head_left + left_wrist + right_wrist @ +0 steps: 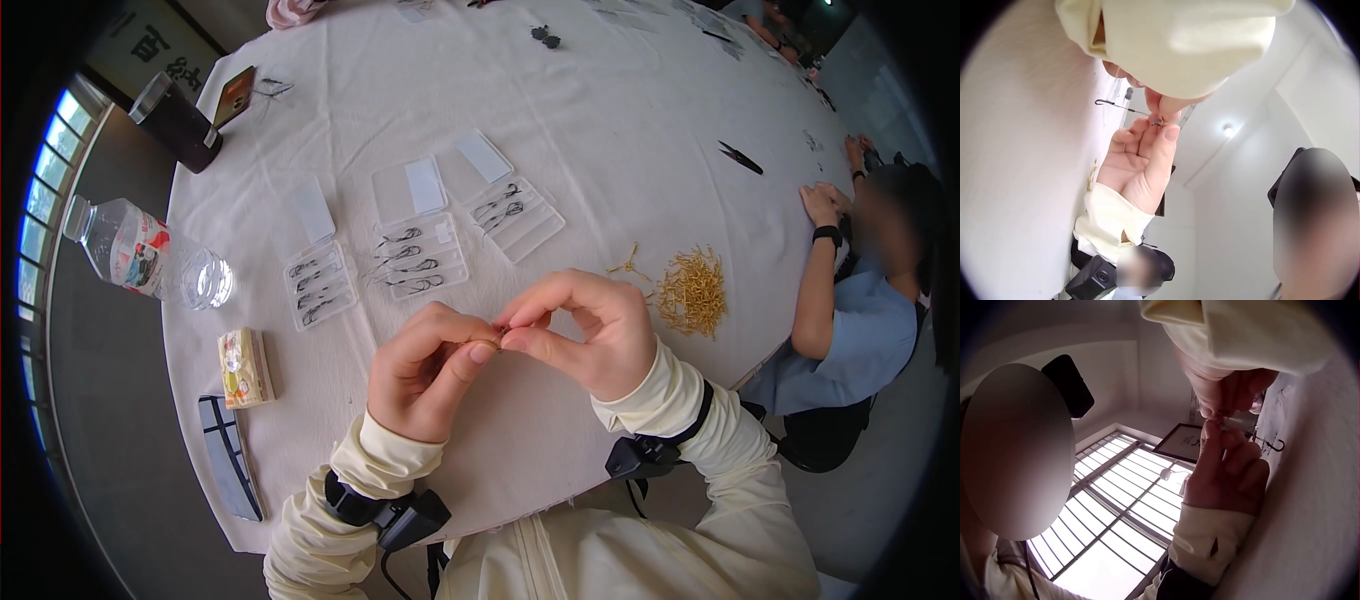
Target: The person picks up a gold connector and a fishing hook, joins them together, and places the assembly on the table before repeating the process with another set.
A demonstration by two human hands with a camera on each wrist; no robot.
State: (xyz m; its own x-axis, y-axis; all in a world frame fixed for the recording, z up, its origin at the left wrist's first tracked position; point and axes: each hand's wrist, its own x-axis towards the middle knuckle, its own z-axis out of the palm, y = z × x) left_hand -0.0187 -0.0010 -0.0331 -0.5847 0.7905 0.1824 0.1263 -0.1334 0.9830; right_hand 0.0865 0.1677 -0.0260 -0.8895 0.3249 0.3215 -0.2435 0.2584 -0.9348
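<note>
My left hand (425, 370) and right hand (590, 335) meet over the near part of the table, thumb and fingertips of each pinching one small dark piece. Between the fingertips in the left wrist view sits a small metallic bit, and a thin dark wire with a looped end (1102, 102) runs out from there. The right wrist view shows that end as a dark hook shape (1279, 446). The fingers hide most of the piece. Beyond the hands lie clear plastic boxes (420, 255) with dark hook-like pieces in their slots. A heap of small gold-coloured metal pieces (692, 290) lies beyond the right hand.
A water bottle (140, 250), dark tumbler (178, 125), tissue pack (245, 368) and dark folded item (230, 458) line the left side. Small black snips (741, 157) lie toward the right. Another person (850, 300) sits at the right edge. White cloth (620, 130) covers the table.
</note>
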